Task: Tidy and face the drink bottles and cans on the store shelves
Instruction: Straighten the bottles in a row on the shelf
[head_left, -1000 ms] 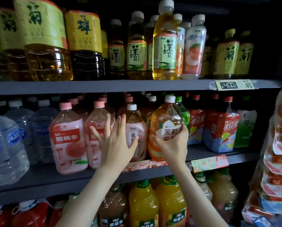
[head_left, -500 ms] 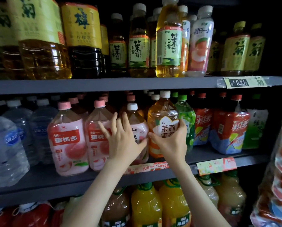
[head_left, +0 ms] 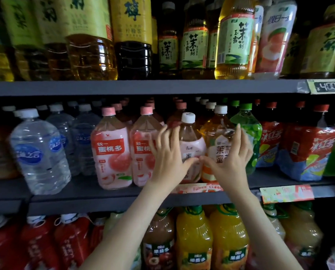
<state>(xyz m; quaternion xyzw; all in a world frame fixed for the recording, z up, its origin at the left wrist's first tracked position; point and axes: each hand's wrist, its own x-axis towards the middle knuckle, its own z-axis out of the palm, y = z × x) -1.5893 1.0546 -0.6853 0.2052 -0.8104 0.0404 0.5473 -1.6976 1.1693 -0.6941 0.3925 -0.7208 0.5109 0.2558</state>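
Observation:
On the middle shelf a white-capped pink-labelled tea bottle stands next to an amber jasmine tea bottle. My left hand is spread with straight fingers in front of the pink-labelled bottle, its thumb lying across the label. My right hand lies flat against the amber bottle. Its fingers point up along that bottle's right side, beside a green bottle. The two thumbs almost meet between the bottles. Two peach drink bottles stand left of my left hand, labels forward.
Large water bottles fill the shelf's left end and red iced tea bottles its right end. Tall tea bottles line the upper shelf, with a price tag on its edge. Orange juice bottles stand on the lower shelf.
The amber bottle went from tilted in my right hand's grip to upright on the shelf. My right hand's fingers straightened. My left hand shifted right onto the white-capped bottle.

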